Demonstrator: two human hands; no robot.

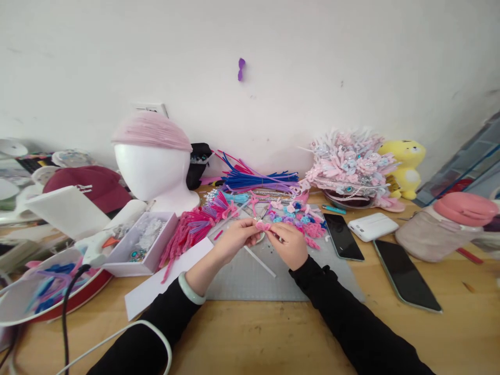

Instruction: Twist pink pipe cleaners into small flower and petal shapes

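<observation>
A small pink pipe-cleaner bow is pinched between both hands, above the grey mat. My left hand grips its left side with thumb and fingertips. On the other side, my right hand is closed on the bow with thumb and forefinger. Below them a white stick lies slanting on the mat. Pink and purple pipe-cleaner pieces are heaped left of the hands, and small coloured pipe-cleaner shapes are spread behind the right one. Part of what lies directly under the fingers is hidden.
A white mannequin head, an open box, a glue gun and a bowl stand left. Pipe-cleaner bundles lie behind. To the right are a decorated headpiece, phones, a white power bank and a pink-lidded container.
</observation>
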